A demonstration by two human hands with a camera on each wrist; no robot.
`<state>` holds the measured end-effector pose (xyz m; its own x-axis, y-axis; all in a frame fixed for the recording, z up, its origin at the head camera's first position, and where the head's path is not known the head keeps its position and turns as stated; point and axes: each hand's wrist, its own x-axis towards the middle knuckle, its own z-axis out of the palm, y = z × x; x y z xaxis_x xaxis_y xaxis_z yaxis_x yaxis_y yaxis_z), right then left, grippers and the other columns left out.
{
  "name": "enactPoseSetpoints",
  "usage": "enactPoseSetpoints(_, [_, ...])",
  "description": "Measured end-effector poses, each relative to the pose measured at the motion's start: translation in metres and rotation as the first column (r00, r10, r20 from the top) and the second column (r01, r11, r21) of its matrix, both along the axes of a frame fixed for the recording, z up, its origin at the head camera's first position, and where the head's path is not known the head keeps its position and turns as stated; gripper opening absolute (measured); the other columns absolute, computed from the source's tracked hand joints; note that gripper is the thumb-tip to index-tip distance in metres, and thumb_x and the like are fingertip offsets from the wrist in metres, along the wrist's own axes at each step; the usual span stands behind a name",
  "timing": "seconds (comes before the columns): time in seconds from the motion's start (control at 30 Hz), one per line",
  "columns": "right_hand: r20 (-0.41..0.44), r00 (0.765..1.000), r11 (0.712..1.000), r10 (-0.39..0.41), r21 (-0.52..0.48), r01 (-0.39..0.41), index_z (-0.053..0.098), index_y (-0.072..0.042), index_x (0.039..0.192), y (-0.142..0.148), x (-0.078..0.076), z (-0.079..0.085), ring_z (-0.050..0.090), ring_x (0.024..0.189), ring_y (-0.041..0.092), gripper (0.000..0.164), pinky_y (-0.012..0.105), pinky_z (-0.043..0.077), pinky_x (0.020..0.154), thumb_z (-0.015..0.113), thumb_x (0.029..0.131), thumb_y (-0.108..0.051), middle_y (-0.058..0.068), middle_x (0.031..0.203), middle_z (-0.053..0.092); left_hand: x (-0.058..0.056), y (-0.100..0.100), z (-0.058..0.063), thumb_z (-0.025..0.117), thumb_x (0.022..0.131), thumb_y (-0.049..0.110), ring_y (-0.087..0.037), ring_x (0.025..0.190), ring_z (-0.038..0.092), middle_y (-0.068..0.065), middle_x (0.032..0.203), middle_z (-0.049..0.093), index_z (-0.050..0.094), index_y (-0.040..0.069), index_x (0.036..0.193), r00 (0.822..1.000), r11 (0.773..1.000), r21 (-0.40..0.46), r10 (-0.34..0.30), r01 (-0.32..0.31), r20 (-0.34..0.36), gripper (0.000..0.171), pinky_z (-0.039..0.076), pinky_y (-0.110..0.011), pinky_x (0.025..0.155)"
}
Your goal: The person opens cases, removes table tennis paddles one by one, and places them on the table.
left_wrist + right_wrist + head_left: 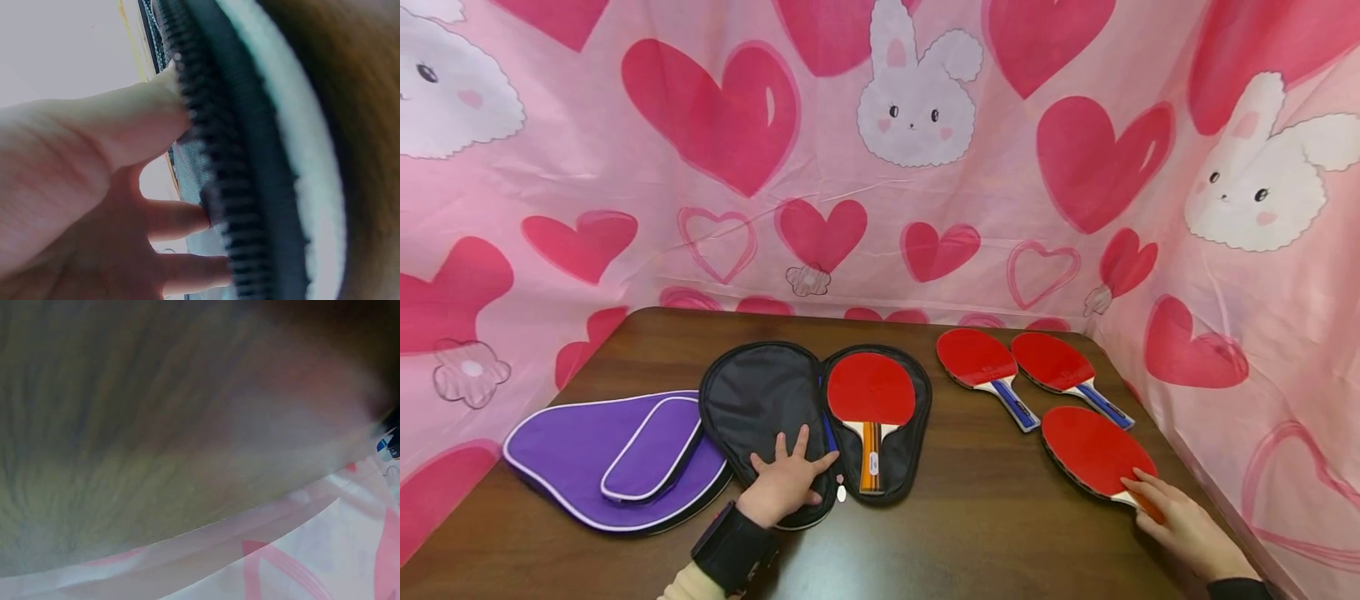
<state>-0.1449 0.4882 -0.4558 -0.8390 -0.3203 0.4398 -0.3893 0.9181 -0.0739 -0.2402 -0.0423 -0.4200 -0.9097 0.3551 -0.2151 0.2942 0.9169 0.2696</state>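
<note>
My left hand [785, 482] lies with fingers spread on the black flap [760, 400] of an opened paddle case. The left wrist view shows its thumb and fingers against the case's zipper [219, 144]. In the case's other half [921, 417] a red table tennis paddle [871, 387] rests face up, its striped orange handle toward me. At the right, my right hand [1187, 525] grips the handle of another red paddle [1097, 450], one finger reaching onto the blade's edge. Most of that handle is hidden under the hand. The right wrist view is mostly blurred.
Two red paddles with blue handles [977, 358] [1052, 362] lie at the back right. A purple paddle case [572, 450] with white piping lies at the left, partly under the black flap. Pink heart-patterned cloth [880, 275] hangs behind and beside the brown table [970, 500].
</note>
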Motion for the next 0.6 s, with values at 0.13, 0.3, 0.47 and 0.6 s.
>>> enactPoseSetpoints(0.13, [-0.001, 1.0, 1.0, -0.01, -0.019, 0.01, 0.067, 0.003, 0.103, 0.003, -0.002, 0.0, 0.059, 0.092, 0.036, 0.047, -0.002, 0.009, 0.092, 0.082, 0.058, 0.006, 0.024, 0.109, 0.064, 0.0, 0.001, 0.001, 0.077, 0.079, 0.025, -0.061, 0.131, 0.025, -0.03, 0.149, 0.031, 0.059, 0.017, 0.136, 1.0, 1.0, -0.008, -0.006, 0.006, -0.004, 0.06, 0.025, -0.08, 0.09])
enactPoseSetpoints(0.3, [-0.039, 0.999, 1.0, 0.024, -0.011, -0.025, 0.067, -0.002, 0.108, 0.013, -0.004, -0.008, 0.06, 0.093, 0.028, 0.058, -0.001, 0.013, 0.094, 0.083, 0.053, 0.01, 0.02, 0.107, 0.065, 0.001, 0.001, 0.002, 0.077, 0.079, 0.025, -0.061, 0.131, 0.025, -0.029, 0.149, 0.03, 0.059, 0.017, 0.136, 1.0, 1.0, -0.018, -0.004, 0.004, -0.002, 0.06, 0.025, -0.079, 0.091])
enactPoseSetpoints(0.47, [-0.135, 0.986, 0.995, 0.095, -0.015, -0.098, 0.067, -0.005, 0.107, 0.021, -0.009, -0.018, 0.06, 0.086, 0.034, 0.064, 0.001, 0.018, 0.096, 0.082, 0.048, 0.013, 0.014, 0.105, 0.066, 0.002, 0.001, 0.005, 0.077, 0.079, 0.024, -0.061, 0.131, 0.024, -0.03, 0.149, 0.031, 0.059, 0.017, 0.136, 1.0, 1.0, -0.007, -0.005, 0.005, 0.001, 0.06, 0.025, -0.079, 0.091])
enactPoseSetpoints(0.6, [-0.096, 0.993, 0.998, 0.066, -0.001, -0.066, 0.068, 0.001, 0.103, 0.019, -0.01, -0.014, 0.062, 0.084, 0.039, 0.053, 0.0, 0.015, 0.095, 0.082, 0.053, 0.011, 0.023, 0.101, 0.066, 0.003, 0.0, 0.005, 0.077, 0.08, 0.025, -0.061, 0.131, 0.026, -0.03, 0.148, 0.032, 0.059, 0.017, 0.136, 1.0, 1.0, -0.011, -0.014, 0.013, -0.014, 0.06, 0.025, -0.079, 0.091])
